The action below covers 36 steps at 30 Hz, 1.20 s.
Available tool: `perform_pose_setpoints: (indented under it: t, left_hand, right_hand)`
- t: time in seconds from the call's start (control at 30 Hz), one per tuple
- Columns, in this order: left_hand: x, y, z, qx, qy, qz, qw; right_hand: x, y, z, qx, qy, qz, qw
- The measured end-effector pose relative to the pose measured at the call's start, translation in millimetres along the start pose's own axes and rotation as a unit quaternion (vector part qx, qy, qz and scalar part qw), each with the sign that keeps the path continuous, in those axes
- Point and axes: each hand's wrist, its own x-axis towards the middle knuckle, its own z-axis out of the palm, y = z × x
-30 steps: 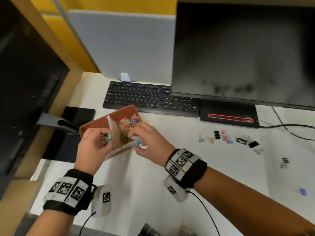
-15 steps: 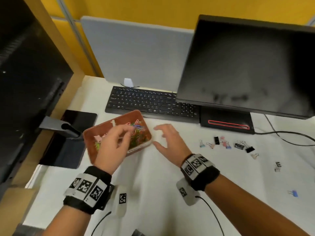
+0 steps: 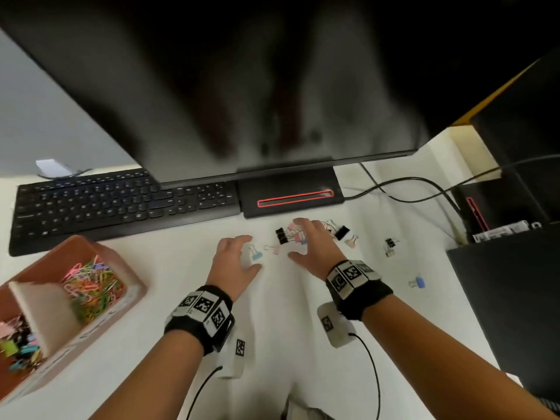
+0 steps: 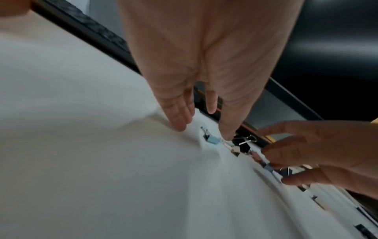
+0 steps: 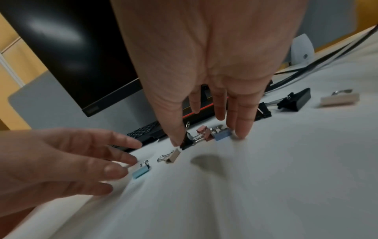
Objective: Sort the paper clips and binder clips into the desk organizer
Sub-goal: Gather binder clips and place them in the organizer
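Loose binder clips [image 3: 290,234] lie scattered on the white desk in front of the monitor stand. My left hand [image 3: 242,253] hovers with straight fingers over a light blue binder clip [image 3: 257,255], and a beige one [image 3: 274,248] lies just to its right. My right hand [image 3: 298,241] is spread over the main cluster, fingertips [image 5: 241,129] down beside a blue clip [image 5: 222,135], a pink clip [image 5: 204,131] and a black clip [image 5: 187,142]. Neither hand holds anything. The brown desk organizer [image 3: 133,294] sits at the left, with paper clips [image 3: 91,286] in its far compartment and binder clips [image 3: 18,344] in its near one.
A black keyboard [image 3: 121,204] and the monitor stand [image 3: 291,197] lie behind the clips. Cables [image 3: 409,189] run right toward a black box [image 3: 509,298]. More clips lie right of my hand: black [image 3: 342,231], beige [image 3: 351,241], small black [image 3: 389,244], blue [image 3: 418,281].
Both hands left the organizer and moved right to the loose binder clips. The left hand let go of what it held there. The view swung right and downward.
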Motion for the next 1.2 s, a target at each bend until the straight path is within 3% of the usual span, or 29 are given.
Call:
perform_pose_setpoints:
  t: [0.2,0.43,1.0,1.2]
  left_hand:
    - [22,15,25,0.012,0.015,0.031,0.999]
    - [30,15,40,0.06,0.059,0.059,0.995]
    - [-14,-41,-3,0.097,0.01,0.044,0.994]
    - [-42,-57,-16,0.012,0.084,0.037,0.996]
  right_hand:
    - [24,-5,12,-0.059,-0.005,-0.012,0.998]
    - [22,-1,20,-0.033,-0.022,-0.024,0.999]
    - [-15,-20,31,0.029,-0.151,-0.054,0.987]
    - [-26,-39,43,0.028,-0.156,-0.052,0.986]
